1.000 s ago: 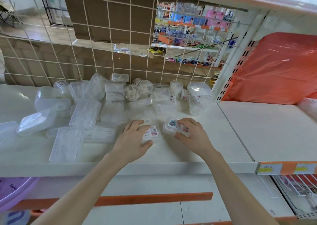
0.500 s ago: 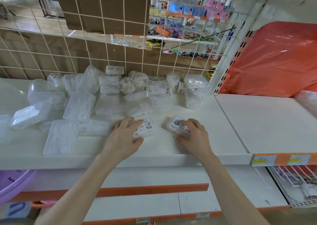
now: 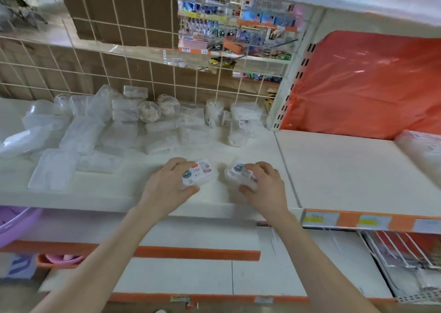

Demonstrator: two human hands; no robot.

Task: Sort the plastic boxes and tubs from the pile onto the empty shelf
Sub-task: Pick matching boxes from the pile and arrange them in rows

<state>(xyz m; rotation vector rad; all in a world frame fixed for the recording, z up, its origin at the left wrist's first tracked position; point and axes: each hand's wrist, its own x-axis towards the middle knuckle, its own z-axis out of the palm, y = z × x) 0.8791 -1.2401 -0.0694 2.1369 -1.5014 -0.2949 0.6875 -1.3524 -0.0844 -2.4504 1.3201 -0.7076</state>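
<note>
Nearest the camera, a lower white shelf (image 3: 186, 274) with an orange strip is running beneath both bare forearms, and a purple basin (image 3: 14, 222) is poking in at the left edge. Above it, the left hand (image 3: 167, 184) is gripping a small clear box (image 3: 201, 173) with a printed label on its lid, the fingers curling over its far edge and the thumb pressing its near side. The box is sitting low over the front of the white shelf board (image 3: 95, 194); whether it is touching the board cannot be told. Just to the right and apart from it, the right hand (image 3: 265, 188) is holding a second labelled box (image 3: 236, 172), the fingers bending over the top and the thumb tucking against the near side. Right of the hands, the neighbouring empty shelf (image 3: 346, 169) is lying bare along its front, with a price strip (image 3: 358, 221) running along its edge. Farther back on the left board, the pile of clear boxes and tubs (image 3: 124, 126) is spreading from the left edge to the upright post, some lying flat, some tilting. Behind the pile a wire grid (image 3: 133, 57) is standing, and behind the empty shelf an orange plastic sheet (image 3: 372, 81) is hanging.
</note>
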